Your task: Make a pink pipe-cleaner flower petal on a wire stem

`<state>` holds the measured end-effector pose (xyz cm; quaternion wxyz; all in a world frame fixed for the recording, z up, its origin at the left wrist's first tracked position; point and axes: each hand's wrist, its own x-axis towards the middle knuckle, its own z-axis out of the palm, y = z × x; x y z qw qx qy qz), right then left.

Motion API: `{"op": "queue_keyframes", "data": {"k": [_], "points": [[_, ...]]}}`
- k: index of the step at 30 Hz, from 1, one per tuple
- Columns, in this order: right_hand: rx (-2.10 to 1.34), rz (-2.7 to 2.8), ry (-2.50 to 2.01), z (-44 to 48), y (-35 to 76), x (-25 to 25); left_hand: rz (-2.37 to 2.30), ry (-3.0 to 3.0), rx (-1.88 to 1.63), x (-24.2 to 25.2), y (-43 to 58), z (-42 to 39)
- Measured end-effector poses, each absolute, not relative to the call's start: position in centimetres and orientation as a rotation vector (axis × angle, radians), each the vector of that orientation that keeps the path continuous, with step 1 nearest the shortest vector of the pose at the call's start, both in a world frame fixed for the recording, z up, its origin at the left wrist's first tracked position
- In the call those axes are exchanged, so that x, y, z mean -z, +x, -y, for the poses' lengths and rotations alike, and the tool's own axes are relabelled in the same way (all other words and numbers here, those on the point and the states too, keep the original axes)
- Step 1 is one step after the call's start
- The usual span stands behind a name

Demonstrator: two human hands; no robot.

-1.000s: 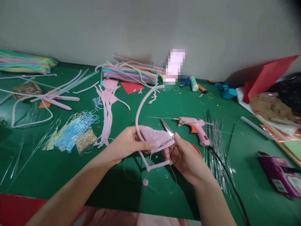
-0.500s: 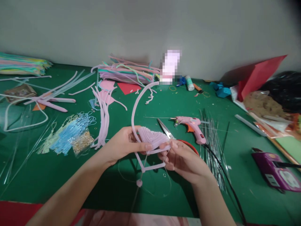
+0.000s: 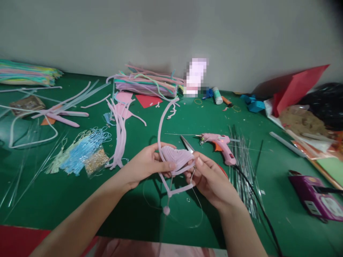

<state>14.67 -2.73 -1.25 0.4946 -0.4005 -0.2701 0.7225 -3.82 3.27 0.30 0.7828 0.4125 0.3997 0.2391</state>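
Note:
Between both hands is a lilac pipe cleaner craft [image 3: 177, 156], its rows folded side by side into a fan. My left hand [image 3: 150, 162] grips its left side, thumb on top and fingers behind. On the right edge, my right hand [image 3: 207, 175] pinches the end of a strip between thumb and fingertips. One long pipe cleaner [image 3: 160, 125] curves up from the fan, and a V-shaped length hangs below it. Thin clear thread loops down near a small lilac ball [image 3: 166, 210]. Just behind my right hand lie scissors [image 3: 187, 144], partly covered.
A pink glue gun [image 3: 218, 142] with a black cord lies right of the scissors, beside several thin wires [image 3: 242, 171]. Tassels [image 3: 80, 151], a bag of gold beads [image 3: 96, 161] and lilac pipe cleaners [image 3: 120, 139] lie left. A purple device [image 3: 313, 196] sits far right.
Both hands and the craft have shifted slightly right in view, as has the whole scene a little. The long curved pipe cleaner stands more upright. Each hand keeps its grip.

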Motion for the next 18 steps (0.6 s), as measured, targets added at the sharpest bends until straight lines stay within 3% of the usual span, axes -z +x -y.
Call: {"op": "queue_keyframes", "data": {"k": [12,18], "points": [[-1.470,0.797,-1.197,2.7,14.7,0.6,-0.919,0.932,-0.657,-0.6,-4.2,-3.6],[-0.944,0.953,-1.564,3.4,17.9,-0.8,-0.956,0.947,-0.608,-0.8,-4.5,-3.6]]}}
